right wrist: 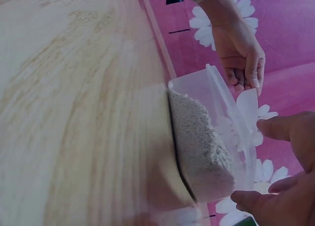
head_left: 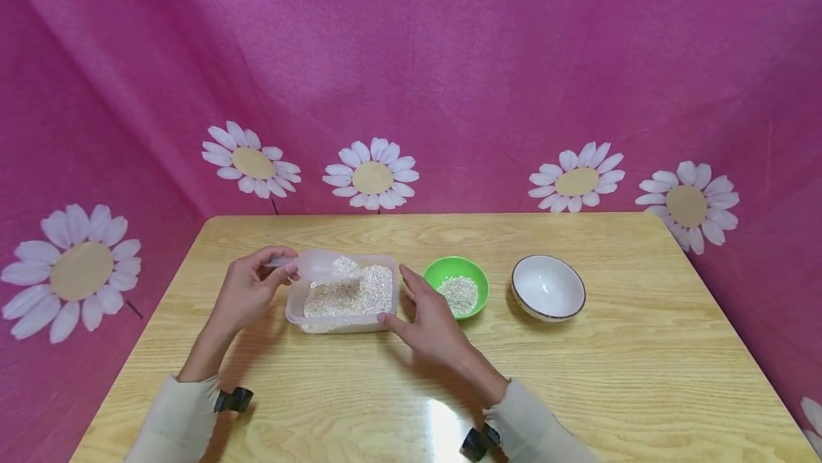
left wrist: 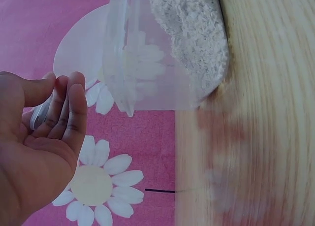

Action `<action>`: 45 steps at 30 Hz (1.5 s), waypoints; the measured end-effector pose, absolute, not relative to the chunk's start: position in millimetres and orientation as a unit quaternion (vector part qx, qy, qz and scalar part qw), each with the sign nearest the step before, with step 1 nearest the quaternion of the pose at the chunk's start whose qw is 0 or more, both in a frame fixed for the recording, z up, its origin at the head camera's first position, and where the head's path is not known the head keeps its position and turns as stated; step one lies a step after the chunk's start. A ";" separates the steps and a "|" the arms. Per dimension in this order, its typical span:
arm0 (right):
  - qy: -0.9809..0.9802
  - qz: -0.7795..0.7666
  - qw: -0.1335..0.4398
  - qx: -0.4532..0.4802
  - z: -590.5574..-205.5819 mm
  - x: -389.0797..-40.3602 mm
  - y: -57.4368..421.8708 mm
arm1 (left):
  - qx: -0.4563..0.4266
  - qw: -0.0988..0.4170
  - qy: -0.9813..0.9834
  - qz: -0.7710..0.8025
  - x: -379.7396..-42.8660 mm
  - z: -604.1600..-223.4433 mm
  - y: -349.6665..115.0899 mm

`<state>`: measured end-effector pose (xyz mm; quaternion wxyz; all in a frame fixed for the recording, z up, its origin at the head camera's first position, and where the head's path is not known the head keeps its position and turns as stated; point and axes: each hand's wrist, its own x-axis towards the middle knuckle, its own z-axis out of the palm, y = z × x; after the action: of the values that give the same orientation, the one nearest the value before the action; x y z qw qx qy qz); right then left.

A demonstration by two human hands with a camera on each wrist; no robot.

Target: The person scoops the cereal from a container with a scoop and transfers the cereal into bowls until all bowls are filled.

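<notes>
My left hand grips the handle of a translucent scoop, fingers and thumb closed around it. The scoop is over a clear plastic container of pale oat flakes, with some flakes in its front end. In the left wrist view the scoop shows behind the container's rim. At the container's right end is my right hand, its thumb and fingers spread about the corner, fingertips right at the rim. The right wrist view shows the same spread fingers beside the container wall.
Just right of the container stands a green bowl with oat flakes in it. Farther right is a white bowl with a dark rim. All rest on a wooden table, with a pink flowered cloth hanging behind.
</notes>
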<state>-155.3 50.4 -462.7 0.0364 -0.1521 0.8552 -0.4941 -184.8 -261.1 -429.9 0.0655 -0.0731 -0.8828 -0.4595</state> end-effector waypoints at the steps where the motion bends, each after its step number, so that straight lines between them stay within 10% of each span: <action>1: 0.856 -0.494 0.035 -0.149 -461.4 -155.3 51.9 | -0.072 0.066 -0.882 -0.461 -185.0 -429.8 -261.0; 45: 0.855 -0.509 -0.026 -0.097 -462.2 -154.8 133.5 | -0.147 -0.010 -0.828 -0.541 -211.4 -434.2 -149.1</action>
<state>-154.8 133.5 -462.2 -0.0263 -0.0974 0.8551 -0.5086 -211.4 -149.1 -434.2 -0.0096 -0.1468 -0.8278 -0.5414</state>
